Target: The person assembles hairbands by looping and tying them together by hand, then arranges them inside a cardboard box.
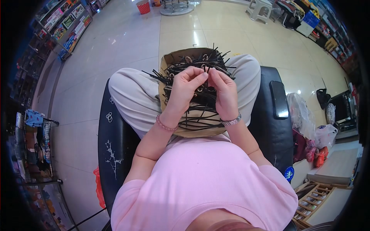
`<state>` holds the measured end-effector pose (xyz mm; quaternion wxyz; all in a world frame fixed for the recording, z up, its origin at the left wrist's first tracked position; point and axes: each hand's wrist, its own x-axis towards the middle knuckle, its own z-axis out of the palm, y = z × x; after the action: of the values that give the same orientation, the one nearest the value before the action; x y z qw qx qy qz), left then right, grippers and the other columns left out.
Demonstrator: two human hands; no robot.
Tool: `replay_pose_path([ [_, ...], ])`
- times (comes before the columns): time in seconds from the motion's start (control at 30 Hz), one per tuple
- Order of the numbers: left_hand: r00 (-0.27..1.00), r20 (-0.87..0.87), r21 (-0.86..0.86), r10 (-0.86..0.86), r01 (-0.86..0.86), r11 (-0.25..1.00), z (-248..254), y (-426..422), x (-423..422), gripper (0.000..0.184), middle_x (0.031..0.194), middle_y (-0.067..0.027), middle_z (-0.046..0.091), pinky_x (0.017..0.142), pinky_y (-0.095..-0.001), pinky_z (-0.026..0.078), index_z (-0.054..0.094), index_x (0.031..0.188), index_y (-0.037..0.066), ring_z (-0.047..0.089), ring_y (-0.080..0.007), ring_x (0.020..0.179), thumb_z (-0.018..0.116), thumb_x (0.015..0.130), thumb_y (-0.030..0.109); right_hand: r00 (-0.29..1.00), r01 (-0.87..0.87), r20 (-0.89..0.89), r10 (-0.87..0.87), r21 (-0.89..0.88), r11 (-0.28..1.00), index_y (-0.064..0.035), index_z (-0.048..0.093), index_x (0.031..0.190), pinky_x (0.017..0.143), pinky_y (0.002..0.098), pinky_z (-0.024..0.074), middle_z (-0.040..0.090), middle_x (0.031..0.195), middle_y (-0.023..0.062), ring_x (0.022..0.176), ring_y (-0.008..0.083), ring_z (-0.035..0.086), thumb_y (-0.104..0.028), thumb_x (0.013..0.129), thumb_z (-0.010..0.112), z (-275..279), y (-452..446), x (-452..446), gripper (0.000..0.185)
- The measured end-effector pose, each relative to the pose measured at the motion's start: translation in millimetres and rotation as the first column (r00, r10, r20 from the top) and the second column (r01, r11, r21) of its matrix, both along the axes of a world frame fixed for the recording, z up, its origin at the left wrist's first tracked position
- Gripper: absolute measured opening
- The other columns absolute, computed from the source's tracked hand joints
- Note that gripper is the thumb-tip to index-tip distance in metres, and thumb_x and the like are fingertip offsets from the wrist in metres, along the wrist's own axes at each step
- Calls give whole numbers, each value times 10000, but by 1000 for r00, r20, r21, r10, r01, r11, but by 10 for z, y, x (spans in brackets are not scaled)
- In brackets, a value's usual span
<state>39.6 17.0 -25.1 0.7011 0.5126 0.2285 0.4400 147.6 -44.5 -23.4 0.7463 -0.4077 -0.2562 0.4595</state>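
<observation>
A shallow cardboard box [192, 133] rests on the lap, filled with many thin black cords [198, 122], some with small brown braided loops [172, 77]. Above the box, my left hand [189, 84] pinches a black cord between thumb and forefinger. Close beside it my right hand [224, 90] is also closed in a pinch on the cord, fingertips almost touching the left ones. The knot or end between the fingertips is too small to make out.
On the right arm of the black chair [266, 127] lies a phone [279, 99]. White loops [109, 117] lie on the left arm. Plastic bags [325, 134] stand on the floor at the right, a white stool [259, 10] farther off, shelves [67, 25] at the left.
</observation>
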Motion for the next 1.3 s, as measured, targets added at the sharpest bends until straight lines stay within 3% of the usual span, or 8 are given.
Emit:
replay_pose_path([
  [0.1,986,40,146,160,-164,976,5,1,23,62,830,-28,624,549,-151,402,652,897,-2,516,-62,654,664,888,58,1000,10,-6,-11,-79,997,6,694,922,670,165,412,629,760,23,671,70,538,-156,956,596,14,-31,-39,192],
  [0.23,987,-29,-65,157,-159,985,146,19,-26,82,875,-30,625,586,-152,416,643,924,-11,506,-62,690,661,892,62,859,-435,242,451,-121,893,30,686,956,738,193,444,670,801,73,718,102,588,-194,984,543,-67,-144,66,267],
  [0.43,989,-41,-52,143,-145,988,96,108,-37,101,854,-37,620,609,-162,436,619,977,-13,505,-63,684,622,920,71,770,-635,70,635,-18,772,44,675,988,777,195,457,686,830,114,760,129,621,-172,984,520,-88,-182,90,266],
  [0.57,988,108,-266,-109,134,955,184,68,-69,119,905,-64,649,648,-168,425,588,1042,-7,527,-61,748,533,967,68,754,-655,64,654,-19,756,46,664,1020,823,205,472,699,877,143,826,152,647,-155,992,493,-100,-199,52,265],
  [0.73,942,168,-164,-291,318,934,-6,130,-148,111,861,-60,628,640,-174,424,559,1028,6,524,-70,718,481,990,74,752,-581,293,590,-128,804,61,657,1082,848,209,477,704,979,143,889,163,659,-139,989,508,-125,-291,94,266],
  [0.9,990,-120,207,-73,97,973,22,-119,-41,71,827,-48,602,603,-153,405,553,1011,19,515,-65,687,502,976,53,914,-84,402,54,58,995,70,591,1255,824,199,492,673,1162,117,950,138,625,-106,968,552,-124,-241,160,339],
  [1.07,981,-188,256,-54,103,961,-40,-256,21,58,785,-32,577,571,-143,388,555,1006,20,497,-58,637,526,961,43,926,-150,350,144,-11,989,37,612,1251,860,214,488,676,1161,133,963,124,615,-104,967,555,-95,-229,178,322],
  [1.3,977,14,-89,-213,213,973,64,-289,-164,30,737,-20,570,528,-171,380,569,952,21,489,-62,600,543,946,33,908,-227,392,148,163,960,35,627,1233,857,220,497,668,1190,143,967,136,627,-88,967,539,-90,-265,127,306],
])
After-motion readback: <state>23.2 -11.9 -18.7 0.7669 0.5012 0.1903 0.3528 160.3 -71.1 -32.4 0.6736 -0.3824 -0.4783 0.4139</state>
